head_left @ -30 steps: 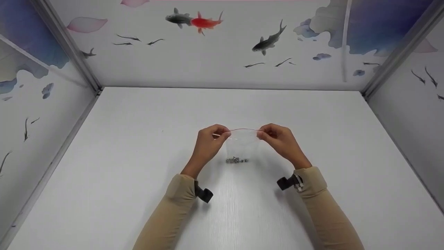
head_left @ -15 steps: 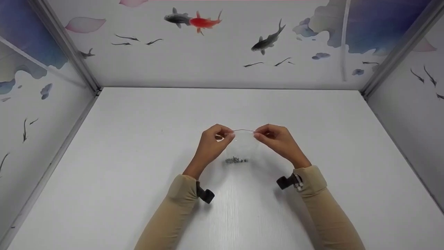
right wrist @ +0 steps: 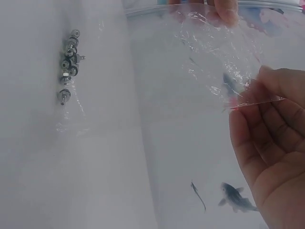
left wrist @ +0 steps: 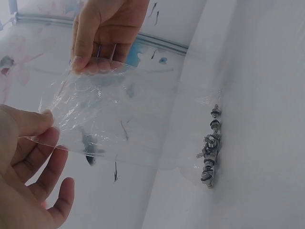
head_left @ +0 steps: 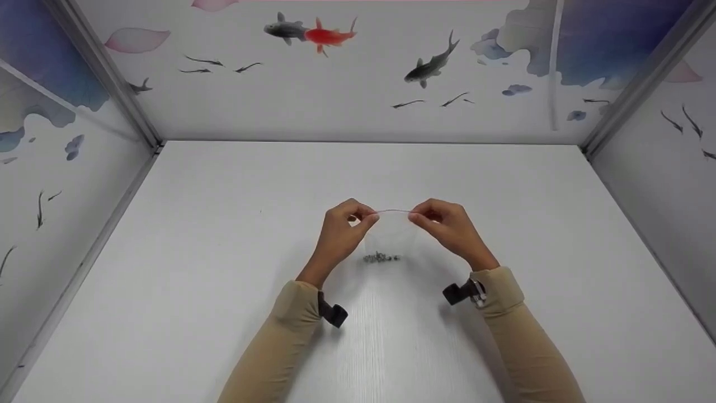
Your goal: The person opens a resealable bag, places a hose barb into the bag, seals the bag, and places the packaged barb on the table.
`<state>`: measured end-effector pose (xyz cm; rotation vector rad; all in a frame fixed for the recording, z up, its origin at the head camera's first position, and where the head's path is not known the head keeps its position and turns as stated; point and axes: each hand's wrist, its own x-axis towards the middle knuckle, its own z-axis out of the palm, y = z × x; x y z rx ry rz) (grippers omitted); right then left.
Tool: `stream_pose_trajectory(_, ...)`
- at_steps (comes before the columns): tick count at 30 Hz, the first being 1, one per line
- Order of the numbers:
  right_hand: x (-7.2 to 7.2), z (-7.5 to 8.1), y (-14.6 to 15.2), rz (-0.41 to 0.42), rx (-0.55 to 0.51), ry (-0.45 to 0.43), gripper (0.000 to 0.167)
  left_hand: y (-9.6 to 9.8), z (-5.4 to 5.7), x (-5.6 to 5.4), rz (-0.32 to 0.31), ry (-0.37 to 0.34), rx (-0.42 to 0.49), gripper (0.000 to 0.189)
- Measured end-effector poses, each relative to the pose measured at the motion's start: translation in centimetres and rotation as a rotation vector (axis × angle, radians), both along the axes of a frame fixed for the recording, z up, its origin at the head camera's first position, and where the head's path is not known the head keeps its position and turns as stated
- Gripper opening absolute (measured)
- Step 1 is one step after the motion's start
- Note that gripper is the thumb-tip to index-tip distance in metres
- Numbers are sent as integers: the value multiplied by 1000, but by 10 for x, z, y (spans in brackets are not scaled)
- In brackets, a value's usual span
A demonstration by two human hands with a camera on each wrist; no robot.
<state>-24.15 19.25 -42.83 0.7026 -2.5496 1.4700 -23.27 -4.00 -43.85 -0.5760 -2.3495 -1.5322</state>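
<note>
A clear plastic zip bag [left wrist: 157,109] hangs upright between both hands, its thin reddish top edge [head_left: 393,211] stretched from one to the other. Several small metal fittings [head_left: 381,257] with dark rings lie in a row along the bag's bottom. My left hand [head_left: 348,226] pinches the left end of the top edge between thumb and fingers. At the opposite end, my right hand [head_left: 447,226] pinches the same edge. Both wrist views show thumb and forefinger pressed on the film, for example the right hand [right wrist: 276,129] with its other fingers loosely bent.
The white table [head_left: 224,252] spreads out around the hands. Printed panels with fish [head_left: 430,61] stand at the back and both sides, joined by metal posts [head_left: 112,73]. A black wrist camera [head_left: 334,315] sits on each tan sleeve [head_left: 279,336].
The hands have drawn slightly closer together along the bag's top edge, mostly the left hand moving right. The fittings stay at the bottom of the bag.
</note>
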Motion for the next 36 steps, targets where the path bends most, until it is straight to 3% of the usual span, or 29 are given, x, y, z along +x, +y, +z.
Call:
stream_pose_trajectory(7, 0, -1, -1, 32, -29, 13, 15, 0, 1, 0, -2, 29, -5, 9)
stream_pose_trajectory(18, 0, 0, -6, 62, -49, -16, 17, 3, 0, 0, -32, -54, -1, 12)
stream_pose_trajectory(27, -1, 1, -10, 44, -50, -62, 17, 6, -1, 1, -25, -78, 12, 16)
stream_pose_trajectory(36, 0, -1, -13, -14, -22, -54, 20, 10, -1, 1, 6, -48, 4, 14)
